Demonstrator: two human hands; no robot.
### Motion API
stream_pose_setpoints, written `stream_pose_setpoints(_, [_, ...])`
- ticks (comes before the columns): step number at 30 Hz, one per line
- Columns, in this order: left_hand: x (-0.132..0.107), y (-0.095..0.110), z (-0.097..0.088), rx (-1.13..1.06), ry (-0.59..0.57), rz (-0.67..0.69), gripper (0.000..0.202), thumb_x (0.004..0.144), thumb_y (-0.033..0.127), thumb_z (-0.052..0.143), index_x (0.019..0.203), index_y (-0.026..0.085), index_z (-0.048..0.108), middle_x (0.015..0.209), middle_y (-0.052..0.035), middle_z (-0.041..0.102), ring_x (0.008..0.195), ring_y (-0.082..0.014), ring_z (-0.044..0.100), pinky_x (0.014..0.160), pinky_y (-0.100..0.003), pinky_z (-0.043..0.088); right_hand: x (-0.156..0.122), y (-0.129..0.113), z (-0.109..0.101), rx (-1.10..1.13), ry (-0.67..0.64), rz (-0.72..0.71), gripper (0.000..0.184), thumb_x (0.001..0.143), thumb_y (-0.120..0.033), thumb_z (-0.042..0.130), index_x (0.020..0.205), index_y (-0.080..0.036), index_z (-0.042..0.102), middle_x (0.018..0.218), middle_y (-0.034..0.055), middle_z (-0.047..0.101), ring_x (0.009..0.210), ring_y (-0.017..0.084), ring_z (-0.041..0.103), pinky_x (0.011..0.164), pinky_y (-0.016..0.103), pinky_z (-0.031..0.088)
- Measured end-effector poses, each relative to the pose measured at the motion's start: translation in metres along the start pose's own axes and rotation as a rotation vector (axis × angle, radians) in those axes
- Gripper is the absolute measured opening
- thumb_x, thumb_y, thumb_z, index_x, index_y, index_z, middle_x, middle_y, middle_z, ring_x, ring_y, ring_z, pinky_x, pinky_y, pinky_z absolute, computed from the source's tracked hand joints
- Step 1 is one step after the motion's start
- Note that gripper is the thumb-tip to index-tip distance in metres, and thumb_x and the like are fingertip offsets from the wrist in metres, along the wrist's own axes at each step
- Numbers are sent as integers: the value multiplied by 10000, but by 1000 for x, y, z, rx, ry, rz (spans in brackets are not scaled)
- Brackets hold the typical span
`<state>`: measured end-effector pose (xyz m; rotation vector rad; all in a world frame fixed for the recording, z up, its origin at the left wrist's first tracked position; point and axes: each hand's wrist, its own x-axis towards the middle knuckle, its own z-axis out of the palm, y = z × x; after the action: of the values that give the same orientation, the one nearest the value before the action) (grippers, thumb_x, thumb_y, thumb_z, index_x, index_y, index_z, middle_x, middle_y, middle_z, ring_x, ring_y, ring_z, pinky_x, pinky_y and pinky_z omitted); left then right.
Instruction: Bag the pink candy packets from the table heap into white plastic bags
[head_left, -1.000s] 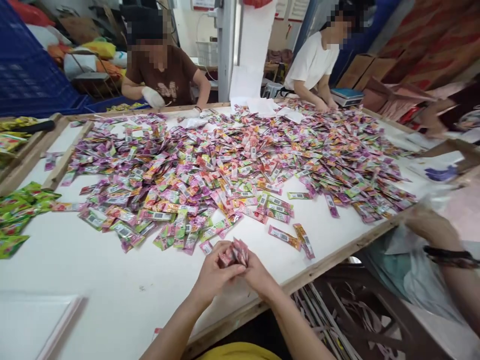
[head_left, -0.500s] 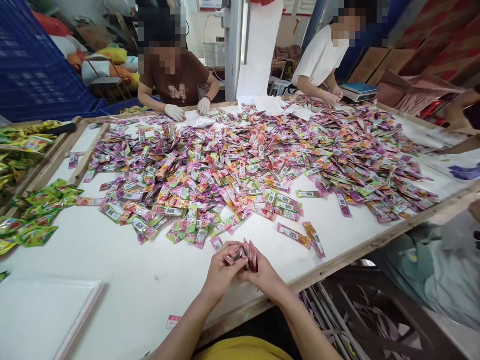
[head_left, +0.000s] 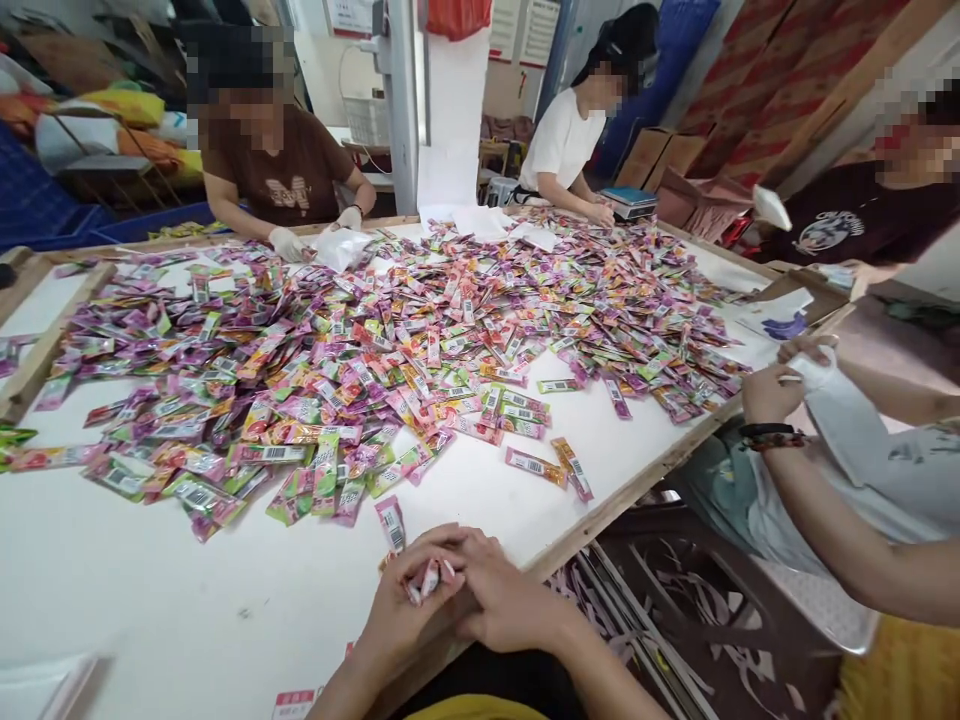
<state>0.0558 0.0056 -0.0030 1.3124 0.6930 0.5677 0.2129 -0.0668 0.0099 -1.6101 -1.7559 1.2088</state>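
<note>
My left hand (head_left: 412,590) is closed around a small bundle of stick packets (head_left: 430,580), whose pale and pink ends poke out between thumb and fingers. My right hand (head_left: 506,595) presses against it from the right, its fingers curled over the same bundle and partly hidden. Both hands are just over the table's front edge. Beyond them spreads a big heap of pink, green and orange stick packets (head_left: 420,350). One loose pink packet (head_left: 391,522) lies just past my left fingers, and an orange packet (head_left: 573,468) lies farther right.
The white table (head_left: 187,600) has a wooden rim (head_left: 600,500). Across it a gloved co-worker (head_left: 289,170) handles a clear bag (head_left: 339,248); another in white (head_left: 562,140) stands near a scale (head_left: 628,203). At right, a person's arm (head_left: 825,500) holds white cloth. A brown stool (head_left: 705,590) stands below.
My view has turned right. My hands have come closer together and lower around the packets, whose ends now point differently. A co-worker at right has come into view.
</note>
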Motion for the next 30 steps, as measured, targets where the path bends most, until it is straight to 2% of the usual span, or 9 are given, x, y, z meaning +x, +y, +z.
stream_pose_setpoints(2, [-2,6,-2,-81,110,-112,136,755,324,702,785,193,680,925,-106,683,1020,-258,596,826,-327,489,0,12,-32,65,-8,48,512,673,-208,637,1183,-227,607,1156,79,618,1077,255,540,933,405,419])
stream_pose_setpoints(5, [-6,13,-9,-244,251,-230,243,718,370,729,721,189,566,578,-23,574,651,-193,600,466,-219,402,13,46,-96,38,375,227,228,770,-215,534,934,-184,690,971,55,698,899,191,623,807,316,477])
stream_pose_setpoints(8, [-13,14,-17,-400,282,-247,278,717,352,724,675,183,506,522,22,494,489,-121,487,508,-249,435,33,84,-161,-128,728,381,220,786,-182,489,913,-160,667,940,58,698,876,176,631,817,300,474])
stream_pose_setpoints(11, [-21,11,-25,-534,287,-304,291,742,337,692,624,174,482,546,23,477,490,-105,447,580,-281,461,57,108,-201,-216,758,474,248,779,-154,491,962,-115,654,951,97,685,864,184,624,810,311,466])
stream_pose_setpoints(16, [-23,7,-33,-678,310,-320,229,745,314,686,672,171,522,604,12,478,571,-127,449,570,-266,426,91,115,-196,-388,586,468,391,597,-168,737,979,-171,655,1043,79,640,997,229,546,839,314,405])
stream_pose_setpoints(20, [-18,9,-34,-689,322,-350,208,727,316,699,711,175,548,597,9,489,584,-136,464,579,-268,424,88,115,-194,-502,540,533,168,734,-167,604,899,-140,626,980,129,624,983,259,526,806,339,374])
stream_pose_setpoints(24, [-15,8,-34,-713,312,-376,215,698,325,716,760,182,568,592,7,501,582,-148,483,570,-278,426,82,111,-209,-521,558,592,372,809,-124,457,1171,-48,499,948,201,628,857,268,570,709,344,386])
stream_pose_setpoints(27, [-14,7,-37,-735,320,-409,224,691,321,723,779,189,565,594,9,504,592,-151,493,577,-279,433,97,97,-202,-501,446,422,532,736,-106,560,1257,-163,475,1075,113,637,943,229,574,779,299,399])
stream_pose_setpoints(30, [-14,4,-41,-764,335,-411,217,696,303,722,790,184,568,601,8,513,595,-142,498,602,-272,439,116,84,-185,-491,299,202,475,642,-55,606,1084,-229,612,1053,32,647,1006,203,551,851,266,385])
